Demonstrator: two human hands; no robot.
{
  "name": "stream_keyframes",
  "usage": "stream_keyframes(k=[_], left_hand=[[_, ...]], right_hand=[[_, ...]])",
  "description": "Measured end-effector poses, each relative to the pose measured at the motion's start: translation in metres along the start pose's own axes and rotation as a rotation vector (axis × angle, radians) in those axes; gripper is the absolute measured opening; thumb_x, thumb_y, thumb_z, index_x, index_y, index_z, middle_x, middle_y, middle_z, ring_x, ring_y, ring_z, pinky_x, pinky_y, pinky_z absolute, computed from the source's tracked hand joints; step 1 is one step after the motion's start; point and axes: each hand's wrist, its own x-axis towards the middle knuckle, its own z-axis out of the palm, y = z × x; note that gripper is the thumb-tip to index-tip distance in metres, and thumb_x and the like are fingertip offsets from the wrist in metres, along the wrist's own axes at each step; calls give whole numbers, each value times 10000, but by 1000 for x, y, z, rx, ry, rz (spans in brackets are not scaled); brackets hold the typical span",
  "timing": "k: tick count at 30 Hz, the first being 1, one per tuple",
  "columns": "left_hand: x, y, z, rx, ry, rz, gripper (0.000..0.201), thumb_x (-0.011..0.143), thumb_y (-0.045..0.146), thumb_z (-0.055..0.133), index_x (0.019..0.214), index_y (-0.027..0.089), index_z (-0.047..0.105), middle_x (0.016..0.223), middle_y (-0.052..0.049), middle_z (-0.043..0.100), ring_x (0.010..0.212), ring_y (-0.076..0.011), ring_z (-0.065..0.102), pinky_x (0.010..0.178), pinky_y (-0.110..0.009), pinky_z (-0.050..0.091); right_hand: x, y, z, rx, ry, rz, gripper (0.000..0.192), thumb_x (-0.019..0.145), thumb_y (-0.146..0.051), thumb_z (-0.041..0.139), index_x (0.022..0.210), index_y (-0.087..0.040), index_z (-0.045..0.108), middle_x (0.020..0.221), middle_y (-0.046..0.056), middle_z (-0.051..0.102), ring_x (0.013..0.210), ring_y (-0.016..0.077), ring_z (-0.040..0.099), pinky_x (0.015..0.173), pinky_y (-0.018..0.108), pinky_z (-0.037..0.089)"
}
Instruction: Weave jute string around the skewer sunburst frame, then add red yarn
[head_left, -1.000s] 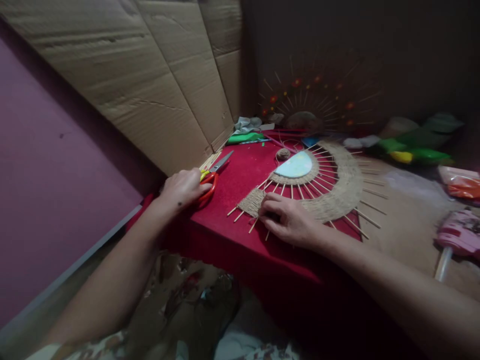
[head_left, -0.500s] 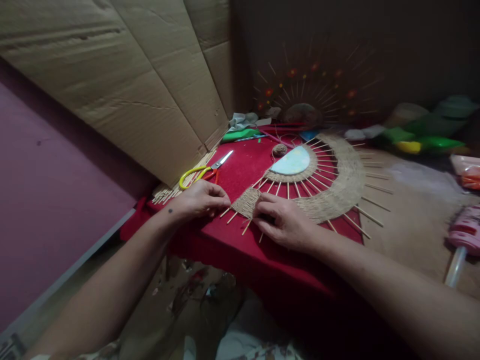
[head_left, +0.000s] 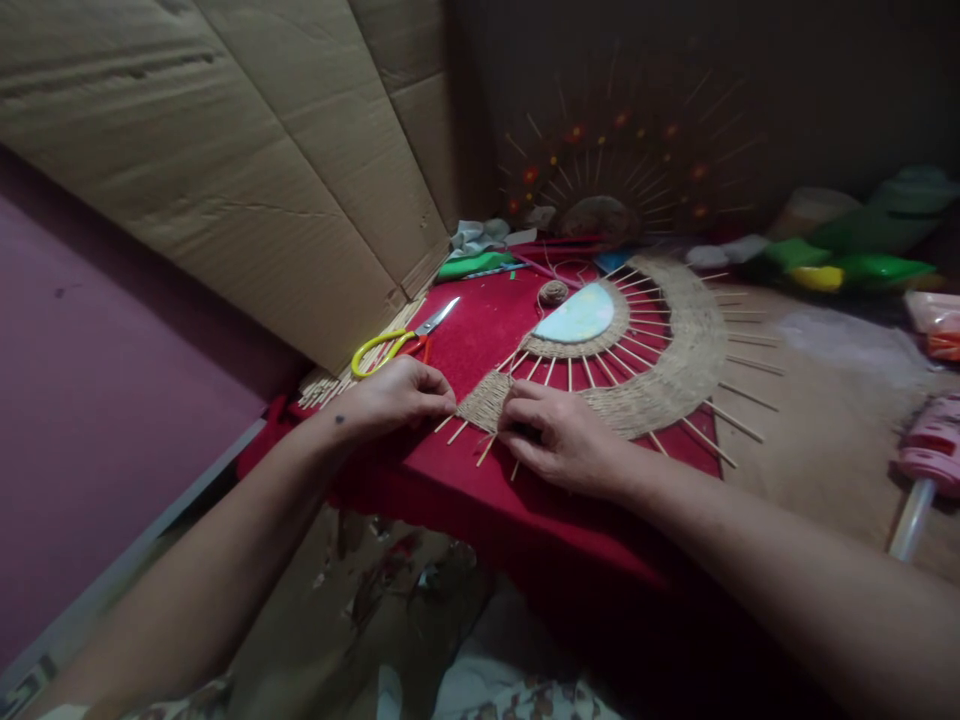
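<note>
A half-round woven piece [head_left: 694, 340] lies on the red cloth, with thin sticks fanning out from a pale blue half disc [head_left: 577, 315] through a wide band of twine. My left hand [head_left: 412, 390] pinches at the band's left end, by the outermost stick. Fingers of my right hand [head_left: 551, 430] are curled closed over the band a little to the right, where a strand of twine [head_left: 514, 368] runs up from them. Exactly what sits between the fingertips is too small to make out on the left. A small ball of twine [head_left: 553, 292] rests beyond the half disc.
Yellow-handled scissors [head_left: 382, 350] lie behind my left hand, beside a bundle of sticks [head_left: 322, 388]. Cardboard [head_left: 300, 170] leans at the left. A pink glue gun [head_left: 932, 445] is at the right. A decorated stick fan [head_left: 600, 210] stands at the back.
The whole view has shifted slightly, so things appear a little further left and up. Both hands keep nearly the same places on the woven band.
</note>
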Motion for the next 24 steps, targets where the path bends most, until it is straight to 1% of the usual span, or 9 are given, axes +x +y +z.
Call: stream_keyframes(k=[2, 7, 11, 13, 17, 20, 24], left_hand=[[1, 1, -1, 58, 2, -1, 177, 686, 335, 584, 669, 159, 596, 478, 32, 501, 414, -68, 412, 433, -210, 297], [2, 7, -4, 306, -1, 40, 201, 691, 343, 554, 698, 161, 638, 551, 8, 585, 491, -97, 485, 495, -215, 319], [2, 13, -5, 534, 22, 111, 206, 716, 320, 523, 643, 167, 640, 537, 17, 574, 507, -94, 460, 516, -228, 287], [1, 15, -4, 620, 32, 121, 213, 727, 306, 508, 618, 170, 630, 532, 18, 564, 510, -94, 448, 520, -235, 277], [-2, 20, 0, 672, 30, 76, 209, 736, 295, 478, 654, 173, 627, 571, 3, 583, 529, -104, 467, 529, -247, 279], [-4, 24, 4, 694, 44, 49, 186, 719, 257, 463, 652, 173, 615, 562, -1, 578, 509, -105, 453, 531, -256, 271], [-6, 25, 7, 682, 82, 71, 156, 693, 222, 465, 620, 172, 592, 550, -9, 567, 503, -111, 448, 517, -260, 268]], right_hand=[[0, 0, 0, -1, -2, 0, 99, 767, -78, 518, 735, -153, 574, 818, 31, 533, 709, 113, 492, 641, 248, 401], [0, 1, 0, -5, -3, 0, 94, 772, -82, 519, 741, -149, 578, 824, 31, 538, 713, 111, 495, 645, 244, 399], [-1, 0, 0, -3, -7, 1, 97, 776, -81, 515, 739, -147, 577, 821, 30, 539, 718, 111, 500, 651, 244, 400], [-1, -1, -1, -3, -11, 7, 98, 777, -83, 512, 737, -145, 577, 822, 33, 540, 722, 113, 503, 654, 246, 402], [0, -1, -2, -7, -17, 13, 101, 780, -89, 505, 731, -143, 575, 830, 41, 545, 737, 120, 509, 661, 252, 407], [0, -1, -2, -8, -17, 12, 100, 780, -89, 503, 734, -142, 575, 835, 42, 545, 740, 121, 510, 663, 253, 407], [0, -2, -2, -5, -16, 14, 102, 783, -93, 501, 733, -150, 569, 830, 37, 544, 737, 121, 508, 665, 256, 407]])
